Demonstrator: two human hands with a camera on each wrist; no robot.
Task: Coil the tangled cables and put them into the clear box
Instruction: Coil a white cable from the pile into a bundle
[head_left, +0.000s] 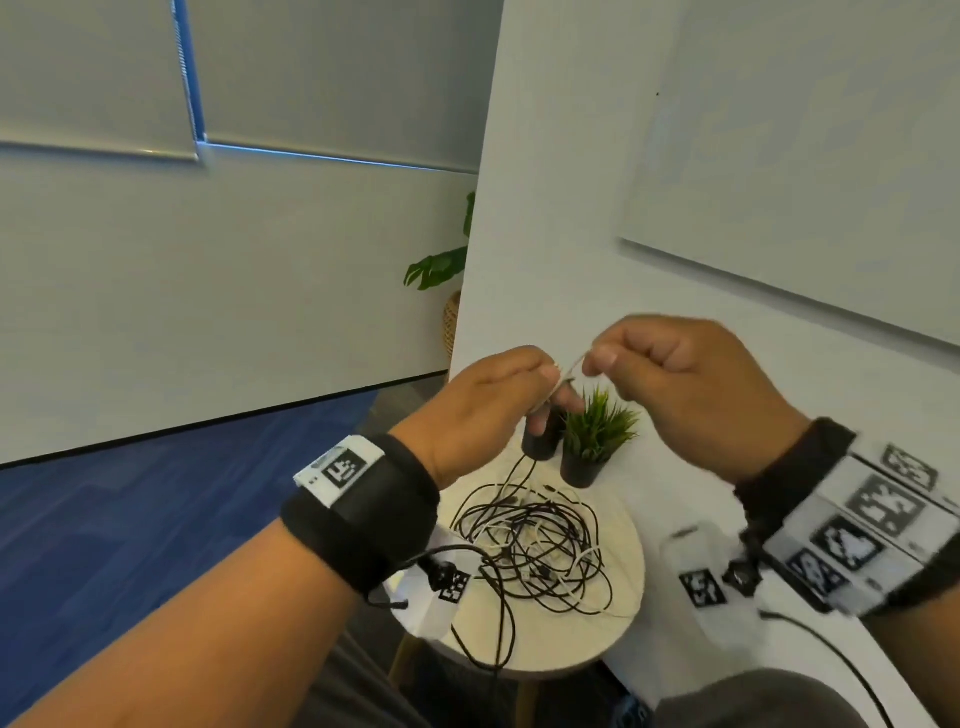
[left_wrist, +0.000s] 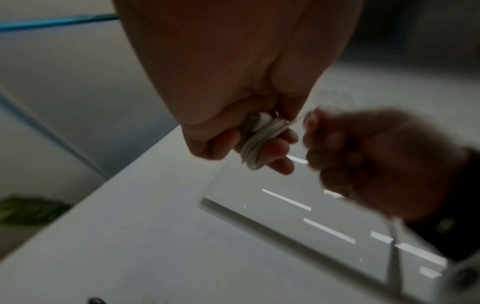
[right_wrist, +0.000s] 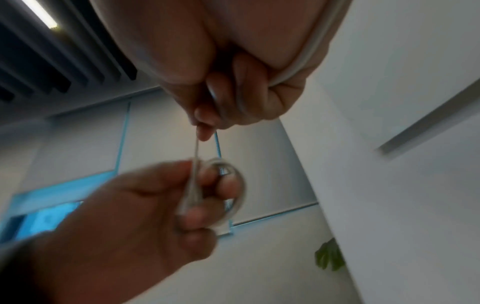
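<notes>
My left hand (head_left: 545, 395) is raised above the round table (head_left: 545, 639) and grips a small coil of white cable (left_wrist: 262, 139) wound round its fingers. My right hand (head_left: 597, 364) is close beside it and pinches the cable's free strand (right_wrist: 196, 152), which runs taut to the coil. A tangle of black and white cables (head_left: 535, 551) lies on the table below. The clear box (head_left: 693, 551), blurred and carrying a square marker, stands at the table's right, partly behind my right wrist.
Two small black pots stand at the table's far edge: one with a green grass plant (head_left: 597, 436), the other (head_left: 540, 447) partly behind my left fingers. A white wall (head_left: 545, 208) rises just behind. A black cable (head_left: 498, 639) hangs over the table's front edge.
</notes>
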